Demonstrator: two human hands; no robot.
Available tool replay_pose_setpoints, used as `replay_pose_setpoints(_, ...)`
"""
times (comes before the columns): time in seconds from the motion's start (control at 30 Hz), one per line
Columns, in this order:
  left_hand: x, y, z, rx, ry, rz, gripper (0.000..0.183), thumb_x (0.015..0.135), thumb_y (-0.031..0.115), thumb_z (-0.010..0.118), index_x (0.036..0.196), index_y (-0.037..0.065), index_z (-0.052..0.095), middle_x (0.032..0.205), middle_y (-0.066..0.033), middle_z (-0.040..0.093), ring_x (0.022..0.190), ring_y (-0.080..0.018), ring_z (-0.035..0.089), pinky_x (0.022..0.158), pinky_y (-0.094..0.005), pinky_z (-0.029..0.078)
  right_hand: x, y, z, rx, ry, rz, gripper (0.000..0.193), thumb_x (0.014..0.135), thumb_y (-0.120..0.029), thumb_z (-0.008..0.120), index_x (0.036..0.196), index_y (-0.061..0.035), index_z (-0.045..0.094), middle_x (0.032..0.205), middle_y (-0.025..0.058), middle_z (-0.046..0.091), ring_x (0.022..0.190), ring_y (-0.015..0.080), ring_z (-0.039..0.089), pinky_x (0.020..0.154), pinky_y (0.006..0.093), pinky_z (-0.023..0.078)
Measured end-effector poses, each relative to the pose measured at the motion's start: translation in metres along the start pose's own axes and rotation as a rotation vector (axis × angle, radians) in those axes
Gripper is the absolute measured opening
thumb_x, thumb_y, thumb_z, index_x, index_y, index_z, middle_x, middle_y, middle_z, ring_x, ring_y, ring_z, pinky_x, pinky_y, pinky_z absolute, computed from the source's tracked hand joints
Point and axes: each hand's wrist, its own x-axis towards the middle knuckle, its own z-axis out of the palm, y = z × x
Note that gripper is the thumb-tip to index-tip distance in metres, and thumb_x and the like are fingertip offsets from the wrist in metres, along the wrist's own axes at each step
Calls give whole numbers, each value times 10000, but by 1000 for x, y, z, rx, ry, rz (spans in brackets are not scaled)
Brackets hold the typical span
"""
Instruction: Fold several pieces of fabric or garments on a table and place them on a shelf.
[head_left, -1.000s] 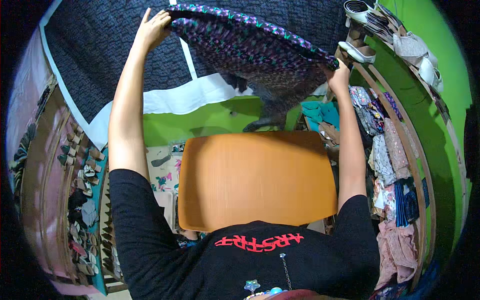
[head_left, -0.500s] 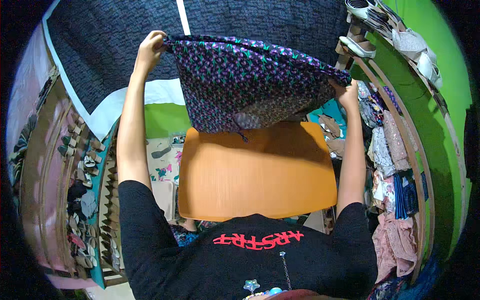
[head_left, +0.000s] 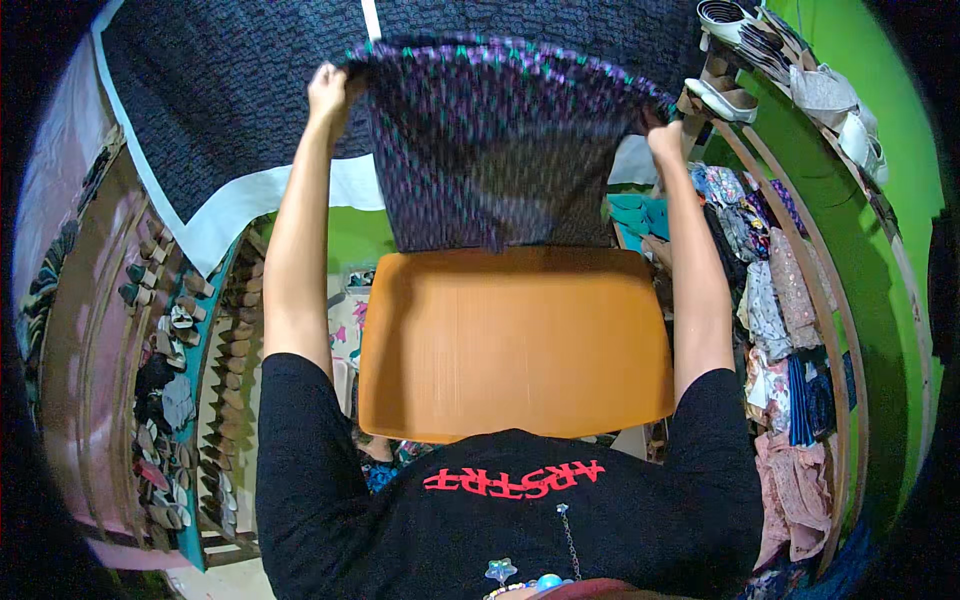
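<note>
A dark cloth with a purple and green floral pattern (head_left: 510, 140) hangs between my two raised hands, blurred by motion. My left hand (head_left: 331, 95) is closed on its upper left corner. The upper right corner is gripped in my right hand (head_left: 663, 138). Between the hands the top edge bows upward, and the lower part hangs down by the far edge of an orange-brown table (head_left: 515, 350). Whether the cloth is a garment I cannot tell. Both arms are stretched forward above the table's sides.
Racks of shoes (head_left: 170, 400) stand on the left. Folded clothes (head_left: 770, 290) fill shelves on the right, with pale pink garments (head_left: 795, 490) lower down. White shoes (head_left: 722, 100) sit at the upper right. A dark, white-bordered sheet (head_left: 230, 110) covers the far side.
My hands have come closer together, the right one moving up and inward. The cloth's top edge now arches higher, and its fabric has blurred.
</note>
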Motion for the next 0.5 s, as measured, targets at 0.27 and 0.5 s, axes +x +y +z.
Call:
replay_pose_setpoints(0.27,-10,101,-55,-117,-80,351,169,801,76,528,669,82,422,678,26,479,660,-47,457,629,-194,412,-1,-69,-67,-584,341,-984,290,713,-200,616,952,-51,546,819,103,576,775,284,530,697,347,413)
replay_pose_setpoints(0.5,-171,19,-148,365,6,-13,174,839,110,446,729,-21,480,680,16,409,649,-55,368,580,-190,344,-142,26,-97,67,-216,-294,344,725,-157,511,1041,-22,487,871,137,578,825,288,555,740,356,422)
